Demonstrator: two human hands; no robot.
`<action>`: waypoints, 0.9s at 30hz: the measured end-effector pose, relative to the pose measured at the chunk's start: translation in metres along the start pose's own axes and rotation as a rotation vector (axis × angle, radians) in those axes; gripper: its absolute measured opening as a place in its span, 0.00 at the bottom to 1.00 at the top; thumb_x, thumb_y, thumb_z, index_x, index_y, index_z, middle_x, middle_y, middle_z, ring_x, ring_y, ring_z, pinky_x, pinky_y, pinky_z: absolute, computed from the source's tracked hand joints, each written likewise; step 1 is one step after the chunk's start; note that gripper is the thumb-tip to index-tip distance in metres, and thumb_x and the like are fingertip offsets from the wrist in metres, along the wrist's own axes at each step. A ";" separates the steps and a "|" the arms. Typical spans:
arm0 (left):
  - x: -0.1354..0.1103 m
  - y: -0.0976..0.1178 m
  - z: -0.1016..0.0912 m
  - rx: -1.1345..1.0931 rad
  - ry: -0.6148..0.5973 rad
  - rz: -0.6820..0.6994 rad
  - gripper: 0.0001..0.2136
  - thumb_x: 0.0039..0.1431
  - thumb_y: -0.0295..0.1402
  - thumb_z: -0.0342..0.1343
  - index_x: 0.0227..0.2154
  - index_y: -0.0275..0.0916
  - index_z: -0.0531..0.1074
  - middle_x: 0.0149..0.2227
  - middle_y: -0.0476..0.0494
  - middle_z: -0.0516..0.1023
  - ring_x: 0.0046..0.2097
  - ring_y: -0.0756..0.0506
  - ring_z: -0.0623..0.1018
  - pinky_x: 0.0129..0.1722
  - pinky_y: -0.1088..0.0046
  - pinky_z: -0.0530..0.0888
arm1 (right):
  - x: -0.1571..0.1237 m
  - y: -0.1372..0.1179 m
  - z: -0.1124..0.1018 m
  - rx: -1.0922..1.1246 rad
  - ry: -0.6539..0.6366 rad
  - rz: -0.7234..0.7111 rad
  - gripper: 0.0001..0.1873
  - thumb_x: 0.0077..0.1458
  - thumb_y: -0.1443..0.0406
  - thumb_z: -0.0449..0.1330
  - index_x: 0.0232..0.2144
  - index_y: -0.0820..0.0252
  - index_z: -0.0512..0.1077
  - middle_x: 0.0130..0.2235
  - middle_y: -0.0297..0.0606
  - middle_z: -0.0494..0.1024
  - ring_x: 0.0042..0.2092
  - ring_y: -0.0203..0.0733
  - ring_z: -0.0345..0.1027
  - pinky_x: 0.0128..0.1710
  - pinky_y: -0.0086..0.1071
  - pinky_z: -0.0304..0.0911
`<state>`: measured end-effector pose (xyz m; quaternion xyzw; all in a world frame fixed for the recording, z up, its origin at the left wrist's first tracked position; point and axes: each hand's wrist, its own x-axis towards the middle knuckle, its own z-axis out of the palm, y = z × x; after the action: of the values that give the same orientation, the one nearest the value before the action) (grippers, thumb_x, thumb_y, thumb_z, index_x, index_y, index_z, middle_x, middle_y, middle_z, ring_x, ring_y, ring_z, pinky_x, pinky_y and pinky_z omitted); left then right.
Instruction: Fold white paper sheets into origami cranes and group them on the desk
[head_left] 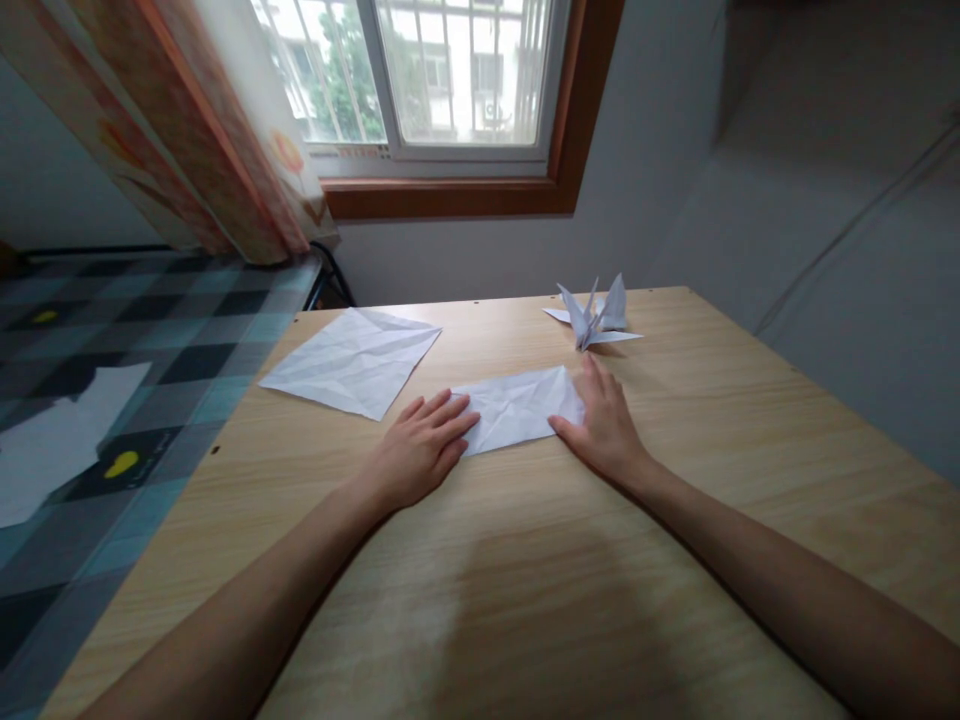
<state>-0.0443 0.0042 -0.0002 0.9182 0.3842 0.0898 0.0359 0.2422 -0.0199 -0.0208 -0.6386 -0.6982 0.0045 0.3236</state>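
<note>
A white sheet of paper (517, 405), folded into a creased rectangle, lies flat on the wooden table between my hands. My left hand (424, 445) rests palm down on its left end, fingers stretched out over the edge. At the right end, my right hand (606, 420) touches the paper with its thumb on the near corner and its fingers extended along the far side. Just beyond my right fingertips stands a folded white paper crane (589, 318). Farther left lies an unfolded, creased paper square (356, 360).
The wooden table (750, 450) reaches toward a wall and a barred window (457, 80). To the left is a bed with a checked cover (187, 365), bearing loose white paper (52, 445). A patterned curtain (202, 120) hangs at the upper left.
</note>
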 end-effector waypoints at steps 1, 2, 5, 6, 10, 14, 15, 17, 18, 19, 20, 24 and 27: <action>0.000 0.000 0.000 -0.001 -0.044 0.004 0.21 0.68 0.37 0.42 0.61 0.46 0.66 0.66 0.43 0.64 0.68 0.36 0.61 0.64 0.48 0.59 | 0.000 -0.001 0.000 -0.022 0.015 -0.058 0.48 0.52 0.60 0.62 0.68 0.68 0.45 0.67 0.59 0.54 0.69 0.63 0.46 0.66 0.58 0.48; 0.000 0.000 0.000 0.001 -0.067 0.009 0.21 0.68 0.37 0.41 0.62 0.45 0.64 0.67 0.43 0.63 0.68 0.36 0.60 0.65 0.47 0.58 | 0.001 -0.003 0.000 -0.033 0.017 -0.131 0.47 0.54 0.60 0.61 0.69 0.67 0.44 0.68 0.58 0.51 0.70 0.62 0.42 0.66 0.58 0.46; -0.001 -0.001 -0.001 0.009 -0.089 0.042 0.22 0.69 0.37 0.41 0.64 0.47 0.62 0.68 0.46 0.60 0.69 0.36 0.58 0.65 0.47 0.56 | 0.006 -0.020 0.003 -0.011 -0.085 -0.367 0.45 0.59 0.57 0.59 0.69 0.68 0.42 0.69 0.57 0.49 0.71 0.57 0.38 0.68 0.54 0.45; -0.002 -0.001 -0.001 0.011 -0.091 0.053 0.22 0.69 0.38 0.41 0.64 0.48 0.62 0.68 0.47 0.60 0.69 0.35 0.58 0.65 0.46 0.56 | 0.009 -0.027 0.006 0.000 -0.139 -0.432 0.45 0.60 0.56 0.57 0.69 0.69 0.42 0.70 0.58 0.49 0.71 0.56 0.38 0.68 0.53 0.45; -0.003 0.000 -0.002 0.020 -0.095 0.085 0.23 0.69 0.41 0.42 0.65 0.50 0.58 0.69 0.47 0.56 0.69 0.34 0.56 0.65 0.45 0.56 | 0.023 -0.055 0.026 0.051 -0.399 -0.617 0.42 0.64 0.49 0.50 0.69 0.69 0.44 0.70 0.58 0.50 0.72 0.53 0.39 0.68 0.52 0.46; -0.004 0.000 -0.003 0.037 -0.114 0.065 0.24 0.69 0.42 0.42 0.66 0.50 0.56 0.70 0.47 0.53 0.69 0.32 0.55 0.64 0.43 0.56 | 0.031 -0.058 0.039 -0.026 -0.567 -0.601 0.44 0.64 0.44 0.46 0.68 0.74 0.48 0.69 0.59 0.51 0.71 0.56 0.44 0.68 0.52 0.43; -0.004 0.001 -0.003 0.039 -0.122 0.058 0.23 0.69 0.42 0.42 0.66 0.50 0.57 0.70 0.47 0.53 0.69 0.32 0.56 0.64 0.42 0.56 | 0.031 -0.054 0.038 -0.055 -0.582 -0.598 0.45 0.64 0.44 0.46 0.68 0.74 0.48 0.69 0.59 0.51 0.71 0.56 0.43 0.69 0.52 0.41; -0.004 0.000 -0.004 0.037 -0.135 0.051 0.23 0.69 0.42 0.42 0.65 0.50 0.60 0.69 0.46 0.56 0.69 0.32 0.56 0.64 0.42 0.56 | 0.031 -0.043 0.033 -0.102 -0.592 -0.586 0.45 0.63 0.43 0.46 0.68 0.73 0.48 0.70 0.57 0.49 0.71 0.56 0.40 0.69 0.53 0.40; -0.004 0.000 -0.005 0.035 -0.139 0.049 0.22 0.69 0.42 0.42 0.64 0.51 0.60 0.69 0.46 0.57 0.69 0.33 0.57 0.64 0.42 0.56 | 0.030 -0.035 0.029 -0.119 -0.592 -0.571 0.45 0.63 0.43 0.46 0.68 0.72 0.48 0.70 0.56 0.48 0.71 0.56 0.40 0.68 0.53 0.40; -0.004 0.000 -0.005 0.034 -0.140 0.045 0.22 0.69 0.42 0.42 0.64 0.51 0.60 0.69 0.46 0.58 0.69 0.33 0.57 0.64 0.42 0.56 | 0.029 -0.027 0.024 -0.133 -0.594 -0.554 0.44 0.63 0.44 0.47 0.69 0.70 0.47 0.70 0.55 0.48 0.71 0.56 0.40 0.68 0.53 0.41; -0.004 0.000 -0.005 0.032 -0.139 0.042 0.22 0.69 0.42 0.42 0.64 0.51 0.60 0.69 0.45 0.58 0.69 0.33 0.57 0.64 0.42 0.56 | 0.029 -0.018 0.019 -0.146 -0.596 -0.538 0.44 0.63 0.44 0.47 0.69 0.69 0.47 0.70 0.54 0.48 0.71 0.55 0.41 0.68 0.53 0.42; -0.004 -0.001 -0.006 0.024 -0.135 0.035 0.23 0.69 0.43 0.43 0.64 0.51 0.61 0.69 0.43 0.58 0.68 0.32 0.58 0.63 0.42 0.56 | 0.026 0.016 0.004 -0.216 -0.568 -0.490 0.44 0.63 0.45 0.47 0.70 0.66 0.44 0.70 0.53 0.49 0.71 0.55 0.42 0.68 0.52 0.43; -0.005 -0.001 -0.005 0.028 -0.122 0.026 0.23 0.68 0.46 0.44 0.64 0.49 0.61 0.69 0.40 0.57 0.68 0.33 0.58 0.63 0.42 0.56 | 0.024 0.033 -0.001 -0.238 -0.548 -0.477 0.47 0.61 0.43 0.50 0.70 0.67 0.45 0.70 0.54 0.49 0.71 0.56 0.42 0.68 0.52 0.44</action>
<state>-0.0492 0.0015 0.0043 0.9273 0.3705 0.0289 0.0452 0.2725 0.0069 -0.0232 -0.4665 -0.8834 0.0186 0.0406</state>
